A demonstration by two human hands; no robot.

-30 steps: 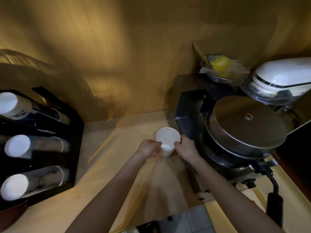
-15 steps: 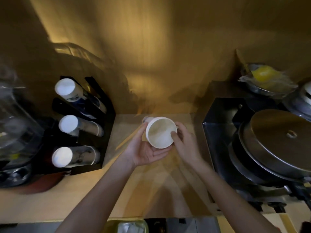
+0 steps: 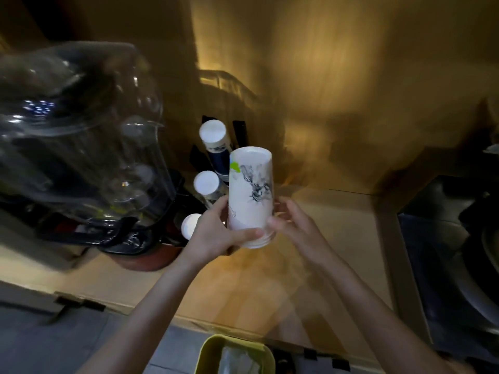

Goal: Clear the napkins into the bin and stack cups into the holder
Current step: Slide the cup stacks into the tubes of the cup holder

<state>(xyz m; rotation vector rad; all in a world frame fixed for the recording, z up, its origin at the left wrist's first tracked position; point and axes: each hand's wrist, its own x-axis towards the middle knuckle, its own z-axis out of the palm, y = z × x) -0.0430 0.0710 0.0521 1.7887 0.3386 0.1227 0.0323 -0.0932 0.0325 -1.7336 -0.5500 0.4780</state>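
Note:
A stack of white paper cups (image 3: 249, 195) with a grey print and a green spot is held upside down above the wooden counter (image 3: 337, 238), bases up and rims down. My left hand (image 3: 216, 233) grips its lower left side. My right hand (image 3: 294, 222) touches its lower right side with fingers spread. Just behind and left stands the black cup holder (image 3: 239, 133), with three rows of stacked white cups (image 3: 213, 136) poking out toward me. A yellow-green bin (image 3: 235, 354) sits below the counter's front edge, holding something pale.
A large clear blender jug (image 3: 81, 130) on a dark base fills the left. A black appliance (image 3: 459, 252) takes up the right side of the counter. A wooden wall rises behind.
The cup stack has been turned over, from mouth facing me to bases up, and carried left toward the holder. The view has swung left, bringing the blender and bin into sight.

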